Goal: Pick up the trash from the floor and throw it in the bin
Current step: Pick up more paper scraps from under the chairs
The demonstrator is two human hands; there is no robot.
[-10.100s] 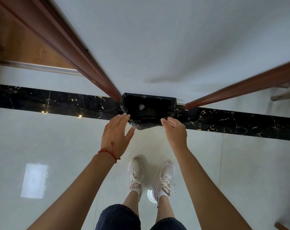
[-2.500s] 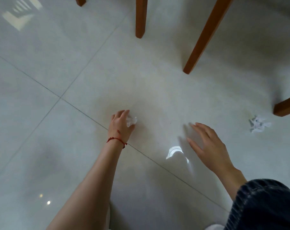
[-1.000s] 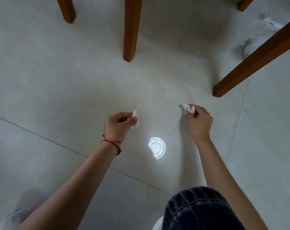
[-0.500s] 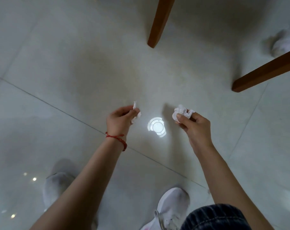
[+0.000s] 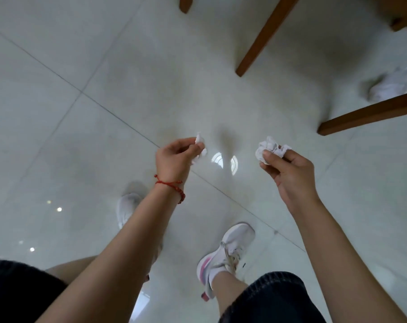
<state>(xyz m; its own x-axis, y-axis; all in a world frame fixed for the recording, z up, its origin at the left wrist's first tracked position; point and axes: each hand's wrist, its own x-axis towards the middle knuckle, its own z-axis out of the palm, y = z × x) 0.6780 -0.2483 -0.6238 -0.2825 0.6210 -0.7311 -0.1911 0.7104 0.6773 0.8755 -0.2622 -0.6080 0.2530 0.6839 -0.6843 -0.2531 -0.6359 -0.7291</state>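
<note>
Centre frame, both hands up off the floor (image 5: 57,113), each w/ a wad of paper. Left hand (image 5: 172,160), red string bracelet (image 5: 174,186) on the wrist, has its grip curled and pinching a small paper wad (image 5: 200,148) between thumb & fingertips; the wad pokes out at the hand's 2 o'clock. Right hand (image 5: 288,173) at 3 o'clock from the left, well apart from it, grip pinching a bigger crumpled paper ball (image 5: 271,149) at thumb & fingertips, ball sitting at the hand's 11 o'clock.

Between the two wads: bare glossy tile w/ a bright light reflection (image 5: 223,160). A grout line runs from 10 o'clock down toward 4 o'clock, passing under the left hand.

Edges: wooden leg (image 5: 265,36) slants down from 12–1 o'clock, foot ending on the tile above the right hand. A second wooden leg (image 5: 370,113) comes in from the 3 o'clock edge, its end near the right hand's 1 o'clock. A stub of a third leg (image 5: 185,3) at 12. More white paper (image 5: 386,87) on the floor at 2 o'clock, just behind the second leg, blurred.

Left half of the floor, 8 to 11 o'clock, is open tile. White shoes (image 5: 225,252) at 6 o'clock, dark shorts (image 5: 267,297) along the bottom edge.
</note>
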